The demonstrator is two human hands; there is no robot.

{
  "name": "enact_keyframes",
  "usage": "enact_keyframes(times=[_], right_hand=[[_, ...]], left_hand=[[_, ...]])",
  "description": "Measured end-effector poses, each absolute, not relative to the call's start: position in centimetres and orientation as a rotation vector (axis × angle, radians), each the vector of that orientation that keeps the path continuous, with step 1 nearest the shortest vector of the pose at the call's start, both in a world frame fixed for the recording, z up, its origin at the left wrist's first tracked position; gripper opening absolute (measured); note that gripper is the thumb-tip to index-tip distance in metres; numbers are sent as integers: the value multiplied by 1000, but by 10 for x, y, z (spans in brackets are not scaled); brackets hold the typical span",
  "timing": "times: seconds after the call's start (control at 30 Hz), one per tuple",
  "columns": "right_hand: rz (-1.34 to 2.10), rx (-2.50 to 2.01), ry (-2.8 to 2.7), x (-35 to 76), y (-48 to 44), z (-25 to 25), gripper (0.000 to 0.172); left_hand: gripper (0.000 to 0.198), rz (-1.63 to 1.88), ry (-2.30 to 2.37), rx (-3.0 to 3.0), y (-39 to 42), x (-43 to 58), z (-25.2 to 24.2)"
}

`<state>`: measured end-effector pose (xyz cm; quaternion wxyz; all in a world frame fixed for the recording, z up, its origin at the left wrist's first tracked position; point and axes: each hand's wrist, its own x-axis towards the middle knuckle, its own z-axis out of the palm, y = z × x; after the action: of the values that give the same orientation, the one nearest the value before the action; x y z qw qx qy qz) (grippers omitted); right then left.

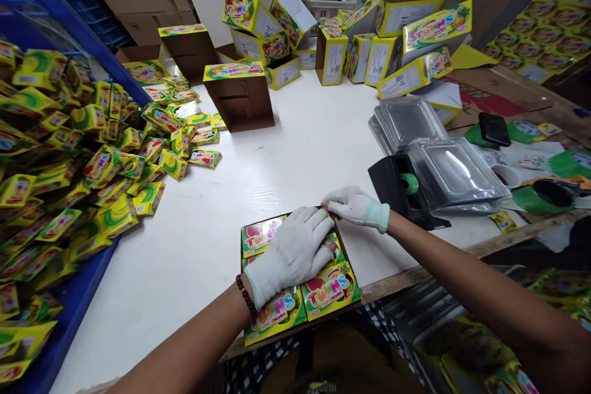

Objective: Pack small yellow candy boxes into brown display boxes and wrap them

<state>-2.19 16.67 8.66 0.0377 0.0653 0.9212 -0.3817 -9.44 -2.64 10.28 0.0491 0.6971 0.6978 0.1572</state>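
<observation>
A shallow open carton (343,246) sits at the table's front edge, filled with yellow-green TWINS candy packs (330,292) lying face up. My left hand (293,252), in a white glove with bare fingertips, lies flat across the packs with its fingers stretched toward the far right corner, hiding the middle ones. At that corner my right hand (353,204), gloved the same way, has its fingers closed on the carton's edge. The exact grip is partly hidden.
Loose small candy boxes (104,163) spill from a blue crate (95,283) at left. Empty cartons (242,101) stand at the back. To the right are clear plastic lids (457,169), a black tape dispenser (397,188) and a phone (494,129).
</observation>
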Motion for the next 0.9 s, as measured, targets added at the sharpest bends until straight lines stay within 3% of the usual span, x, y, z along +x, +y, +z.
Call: enact_keyframes(times=[0.67,0.8,0.9], right_hand=[[-1254,220,2866,-16,170,81,30],[-1521,355,2670,-15,173,75,30],[-2035,630,2425,-13,165,62,36]], left_hand=[[42,384,2167,2079,-25,-82,101],[28,629,2069,2069,-38,-90,105],[29,1052,2268,1894,-71,-113,96]])
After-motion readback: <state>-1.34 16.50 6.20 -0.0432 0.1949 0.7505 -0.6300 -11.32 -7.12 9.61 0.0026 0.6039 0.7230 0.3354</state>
